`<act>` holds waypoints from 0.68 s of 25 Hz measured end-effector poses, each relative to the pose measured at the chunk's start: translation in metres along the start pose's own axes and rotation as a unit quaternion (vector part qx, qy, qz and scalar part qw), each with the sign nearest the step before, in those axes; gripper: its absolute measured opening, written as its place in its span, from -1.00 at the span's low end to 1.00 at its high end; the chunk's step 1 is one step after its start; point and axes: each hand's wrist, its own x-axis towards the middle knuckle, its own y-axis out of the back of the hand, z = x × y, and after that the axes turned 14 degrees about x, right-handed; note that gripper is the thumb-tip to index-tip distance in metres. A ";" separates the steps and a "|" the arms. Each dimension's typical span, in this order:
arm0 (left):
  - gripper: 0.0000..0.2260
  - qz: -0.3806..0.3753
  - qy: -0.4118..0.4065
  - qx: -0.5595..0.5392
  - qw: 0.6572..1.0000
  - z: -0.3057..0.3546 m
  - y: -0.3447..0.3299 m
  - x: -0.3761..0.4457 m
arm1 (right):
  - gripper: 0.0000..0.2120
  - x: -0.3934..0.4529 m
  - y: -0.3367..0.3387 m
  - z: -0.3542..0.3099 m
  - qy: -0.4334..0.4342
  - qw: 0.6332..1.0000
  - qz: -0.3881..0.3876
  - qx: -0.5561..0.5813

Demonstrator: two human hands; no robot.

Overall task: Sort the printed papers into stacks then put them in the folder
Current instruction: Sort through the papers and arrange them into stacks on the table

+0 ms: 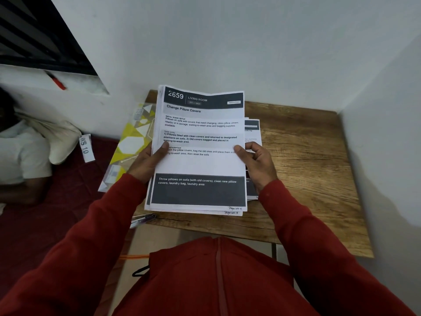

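Gripping a stack of printed papers (198, 156) at mid-frame, the left hand (145, 163) and right hand (256, 160) pinch its side edges above the wooden table (307, 156).

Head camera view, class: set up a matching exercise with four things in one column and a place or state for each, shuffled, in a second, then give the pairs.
Things:
1. held papers
2. folder
3. pile of papers
4. WS 10 label

Places or states:
A. lies on the dark red surface left of the table
B. flat on the wooden table, partly hidden behind the held sheets
C. gripped at both side edges by the left hand and the right hand
D. yellow and white pattern, at the table's left edge

Pairs: 1-C, 2-D, 3-B, 4-A
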 end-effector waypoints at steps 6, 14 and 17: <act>-0.80 0.063 -0.006 0.023 0.998 -0.010 0.026 0.001 | -0.77 0.014 0.005 0.006 0.006 0.994 0.045 -0.097; -0.71 0.159 0.027 0.108 0.981 -0.049 0.101 -0.003 | -0.34 0.046 0.087 0.021 -0.148 0.840 0.183 -0.489; -0.70 0.169 0.034 0.116 0.978 -0.057 0.103 -0.003 | -0.15 0.046 0.075 0.032 -0.173 0.784 0.140 -0.580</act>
